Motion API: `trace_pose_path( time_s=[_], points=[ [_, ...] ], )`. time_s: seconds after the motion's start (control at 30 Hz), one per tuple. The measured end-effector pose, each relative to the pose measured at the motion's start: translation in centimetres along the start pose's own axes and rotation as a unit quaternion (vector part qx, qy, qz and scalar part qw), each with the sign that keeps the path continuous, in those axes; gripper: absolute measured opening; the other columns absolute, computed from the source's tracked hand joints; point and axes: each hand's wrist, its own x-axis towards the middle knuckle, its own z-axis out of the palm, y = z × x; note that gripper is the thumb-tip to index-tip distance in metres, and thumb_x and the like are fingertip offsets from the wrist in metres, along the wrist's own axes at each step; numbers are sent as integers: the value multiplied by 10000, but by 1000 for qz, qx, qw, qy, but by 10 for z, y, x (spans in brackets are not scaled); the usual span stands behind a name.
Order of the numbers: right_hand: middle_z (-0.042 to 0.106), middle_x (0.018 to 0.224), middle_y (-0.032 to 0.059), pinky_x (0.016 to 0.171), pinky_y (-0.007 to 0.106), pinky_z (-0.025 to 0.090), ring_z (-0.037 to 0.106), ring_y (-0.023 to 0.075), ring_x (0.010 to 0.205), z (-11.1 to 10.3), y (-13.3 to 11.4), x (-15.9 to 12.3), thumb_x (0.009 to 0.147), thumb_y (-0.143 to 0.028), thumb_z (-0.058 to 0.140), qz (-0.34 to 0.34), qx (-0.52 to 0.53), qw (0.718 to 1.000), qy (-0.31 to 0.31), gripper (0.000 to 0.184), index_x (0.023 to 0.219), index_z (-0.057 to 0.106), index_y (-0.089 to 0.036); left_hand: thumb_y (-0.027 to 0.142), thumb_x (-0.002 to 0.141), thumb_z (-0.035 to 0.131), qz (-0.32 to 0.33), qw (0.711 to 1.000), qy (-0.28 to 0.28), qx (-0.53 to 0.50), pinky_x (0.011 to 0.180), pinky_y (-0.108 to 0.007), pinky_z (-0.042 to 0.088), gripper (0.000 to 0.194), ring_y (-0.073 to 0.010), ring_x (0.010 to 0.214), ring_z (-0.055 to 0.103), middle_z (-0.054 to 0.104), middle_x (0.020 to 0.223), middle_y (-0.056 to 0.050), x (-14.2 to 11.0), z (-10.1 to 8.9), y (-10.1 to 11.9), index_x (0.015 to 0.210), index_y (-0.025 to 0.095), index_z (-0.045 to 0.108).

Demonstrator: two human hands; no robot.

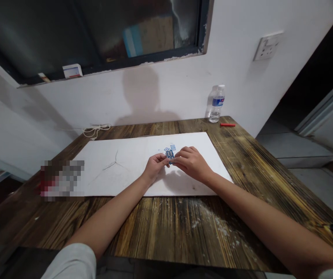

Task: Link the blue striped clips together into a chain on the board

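Note:
Between my two hands, just over a white board, is a small blue piece with grey rectangular panels; its exact kind is too small to make out. My left hand pinches it from the left with thumb and fingers. From the right, my right hand has its fingertips closed at the piece's lower right edge. Beyond the fingers lie a few flat blue frame-like parts on the board. Part of the held piece is covered by my fingertips.
The board lies on a dark wooden table. A water bottle and a red stick-like object are at the back right. A coiled white cable is at the back left. Something blurred out covers the board's left end.

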Motion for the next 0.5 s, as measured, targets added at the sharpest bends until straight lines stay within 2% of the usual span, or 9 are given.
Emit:
trace_pose_path(
  time_s=[0.2, 0.33, 0.5],
  points=[
    [709, 871, 47, 749, 313, 346, 558, 184, 840, 0, 4, 2, 900, -325, 597, 45, 69, 997, -7, 165, 996, 700, -240, 395, 582, 843, 1, 1000, 12, 11, 600, -255, 418, 329, -114, 547, 539, 611, 581, -3, 0, 1, 0, 655, 157, 628],
    [707, 865, 35, 751, 300, 391, 579, 174, 799, -5, 15, 4, 861, -289, 651, 119, 122, 985, -20, 167, 1014, 692, -235, 398, 585, 838, 5, 999, 45, 17, 581, -244, 406, 324, -107, 537, 524, 605, 570, 4, 2, -1, -2, 649, 162, 626],
    [671, 1013, 67, 796, 314, 425, 583, 217, 922, -13, 32, 1, 750, -289, 760, 180, 85, 963, -180, 267, 1005, 710, -231, 402, 579, 836, 6, 997, 75, 23, 553, -230, 395, 324, -100, 528, 521, 604, 576, 10, 5, -5, -7, 671, 163, 637]
  ],
)
